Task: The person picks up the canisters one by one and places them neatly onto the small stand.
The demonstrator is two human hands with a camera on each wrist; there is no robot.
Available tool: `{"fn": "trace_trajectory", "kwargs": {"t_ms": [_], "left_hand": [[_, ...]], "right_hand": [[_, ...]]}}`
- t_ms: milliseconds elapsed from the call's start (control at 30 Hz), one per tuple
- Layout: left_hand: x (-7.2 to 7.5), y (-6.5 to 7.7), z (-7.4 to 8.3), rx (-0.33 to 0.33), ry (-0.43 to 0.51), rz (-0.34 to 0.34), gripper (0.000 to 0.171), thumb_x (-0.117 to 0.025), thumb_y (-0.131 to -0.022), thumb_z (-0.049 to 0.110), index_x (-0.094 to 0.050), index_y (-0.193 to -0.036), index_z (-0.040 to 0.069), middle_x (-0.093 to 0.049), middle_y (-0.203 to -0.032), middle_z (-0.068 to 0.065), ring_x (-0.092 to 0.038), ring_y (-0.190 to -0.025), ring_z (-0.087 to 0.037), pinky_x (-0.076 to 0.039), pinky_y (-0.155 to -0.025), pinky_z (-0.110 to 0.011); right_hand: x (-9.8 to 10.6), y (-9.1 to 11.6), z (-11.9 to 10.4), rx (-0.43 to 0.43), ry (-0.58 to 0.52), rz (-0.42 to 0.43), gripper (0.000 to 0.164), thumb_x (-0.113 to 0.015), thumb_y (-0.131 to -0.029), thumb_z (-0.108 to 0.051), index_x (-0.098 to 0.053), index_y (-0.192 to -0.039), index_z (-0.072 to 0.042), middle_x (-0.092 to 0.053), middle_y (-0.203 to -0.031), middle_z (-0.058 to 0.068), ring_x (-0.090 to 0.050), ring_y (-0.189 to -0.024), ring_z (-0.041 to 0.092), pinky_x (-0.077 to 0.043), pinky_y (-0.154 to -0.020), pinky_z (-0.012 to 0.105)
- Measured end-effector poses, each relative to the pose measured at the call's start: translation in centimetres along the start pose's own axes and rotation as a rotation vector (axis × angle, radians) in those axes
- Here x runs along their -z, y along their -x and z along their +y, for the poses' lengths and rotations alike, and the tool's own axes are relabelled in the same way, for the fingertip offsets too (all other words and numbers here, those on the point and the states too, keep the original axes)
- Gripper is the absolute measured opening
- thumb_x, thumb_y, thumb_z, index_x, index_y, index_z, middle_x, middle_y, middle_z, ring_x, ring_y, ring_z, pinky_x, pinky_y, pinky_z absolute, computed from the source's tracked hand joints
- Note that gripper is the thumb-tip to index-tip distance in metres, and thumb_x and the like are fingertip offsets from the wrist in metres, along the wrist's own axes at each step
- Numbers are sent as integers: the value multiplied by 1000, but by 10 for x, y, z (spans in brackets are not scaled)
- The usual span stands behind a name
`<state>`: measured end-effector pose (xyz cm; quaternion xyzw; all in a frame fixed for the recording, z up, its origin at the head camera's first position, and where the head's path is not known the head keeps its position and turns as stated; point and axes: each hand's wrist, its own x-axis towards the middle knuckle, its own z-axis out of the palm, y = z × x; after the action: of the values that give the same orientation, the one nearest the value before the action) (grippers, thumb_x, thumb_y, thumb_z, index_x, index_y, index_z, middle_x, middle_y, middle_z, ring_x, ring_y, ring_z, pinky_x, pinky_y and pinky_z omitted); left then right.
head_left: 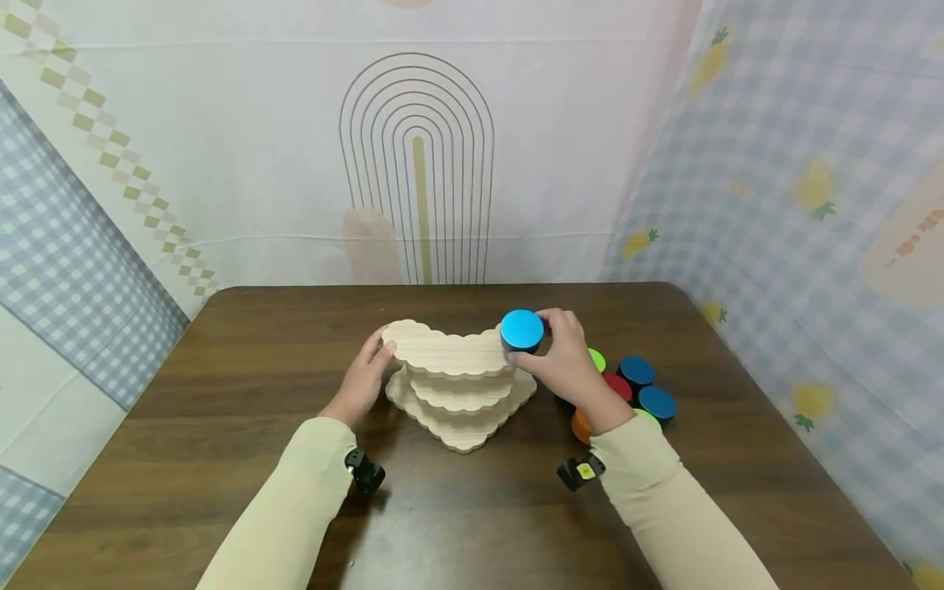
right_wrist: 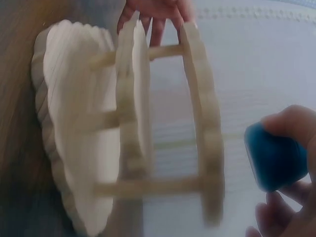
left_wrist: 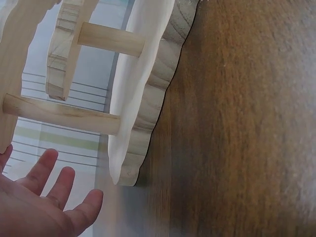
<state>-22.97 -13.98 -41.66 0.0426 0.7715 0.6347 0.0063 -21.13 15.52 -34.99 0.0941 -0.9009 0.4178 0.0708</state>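
Observation:
A pale wooden tiered stand [head_left: 456, 354] with scalloped edges stands mid-table, its shelves joined by round dowels [left_wrist: 64, 114]. My left hand [head_left: 360, 378] holds the left end of the top shelf, thumb at the near edge; in the left wrist view its other fingers [left_wrist: 61, 190] spread beneath that shelf. With thumb and fingers, my right hand [head_left: 569, 360] grips a short blue cylinder [head_left: 522, 329], which overlaps the top shelf's right end from above. In the right wrist view a gap shows between the cylinder [right_wrist: 274, 155] and the shelf [right_wrist: 207, 98].
Right of the stand, partly behind my right forearm, several short cylinders cluster: blue ones [head_left: 656, 402], a red one [head_left: 618, 386], an orange one [head_left: 581, 426] and green ones [head_left: 596, 359]. A patterned cloth [head_left: 295, 164] hangs behind the brown wooden table [head_left: 243, 393].

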Motion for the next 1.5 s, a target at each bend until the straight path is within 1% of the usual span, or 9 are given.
{"fn": "trace_trajectory", "kwargs": {"t_ms": [67,300,400,600,733,833,1100,1267,1500], "left_hand": [[0,0,-1,-5,-7,1,52,-38,-105,29,-27,-152,9,-38,-146,-22,-30,-139,-33,-17,-116,-47],[-2,0,-2,-21,12,10,50,-39,-105,27,-29,-151,9,-40,-144,-24,-33,-136,-33,-19,-115,-47],[-3,-1,-3,-32,17,19,50,-39,-105,26,-29,-150,8,-39,-146,-23,-32,-138,-33,-19,-116,-46],[-4,-2,-6,-56,67,20,48,-38,-105,23,-29,-150,7,-37,-149,-21,-29,-140,-30,-19,-116,-44],[-4,-1,-7,-51,68,13,49,-37,-106,24,-29,-151,8,-37,-148,-21,-30,-139,-30,-18,-116,-45],[-4,-1,-6,-47,66,14,49,-38,-105,25,-29,-151,8,-37,-149,-21,-30,-139,-31,-18,-116,-45],[-4,-1,-6,-37,82,8,50,-37,-106,27,-27,-151,9,-32,-152,-18,-25,-142,-30,-17,-116,-46],[-4,0,-4,-39,75,-8,51,-35,-106,28,-24,-152,8,-29,-154,-19,-23,-143,-31,-16,-117,-47],[-5,0,-4,-32,44,-6,52,-33,-107,30,-24,-152,8,-27,-155,-18,-20,-144,-33,-16,-116,-50]], "right_hand": [[-6,-3,-5,0,-6,-4,65,-79,-79,-20,-45,-129,3,-42,-124,20,-36,-117,34,-38,-93,53],[-21,-13,-21,-9,-30,-33,64,-79,-78,-21,-46,-129,2,-43,-126,18,-35,-120,32,-38,-96,53],[-27,-16,-28,-5,-34,-39,64,-79,-77,-23,-47,-127,1,-44,-125,17,-36,-119,30,-38,-96,53],[-40,-24,-39,21,-18,-46,62,-81,-75,-28,-51,-123,-1,-47,-120,15,-39,-115,29,-39,-93,51],[-50,-29,-45,28,-11,-60,60,-82,-75,-28,-52,-120,-2,-47,-116,13,-40,-109,28,-39,-90,47],[-56,-31,-49,36,-9,-79,59,-82,-76,-27,-52,-120,-3,-47,-115,13,-39,-107,28,-38,-88,46],[-70,-37,-60,64,25,-99,59,-82,-76,-28,-53,-122,-4,-49,-118,12,-40,-111,28,-39,-92,44],[-77,-41,-66,68,44,-113,59,-82,-76,-29,-53,-122,-4,-50,-118,12,-40,-111,27,-40,-92,44],[-86,-44,-72,58,72,-148,60,-81,-77,-31,-53,-123,-5,-50,-120,12,-41,-111,27,-42,-93,43]]}}
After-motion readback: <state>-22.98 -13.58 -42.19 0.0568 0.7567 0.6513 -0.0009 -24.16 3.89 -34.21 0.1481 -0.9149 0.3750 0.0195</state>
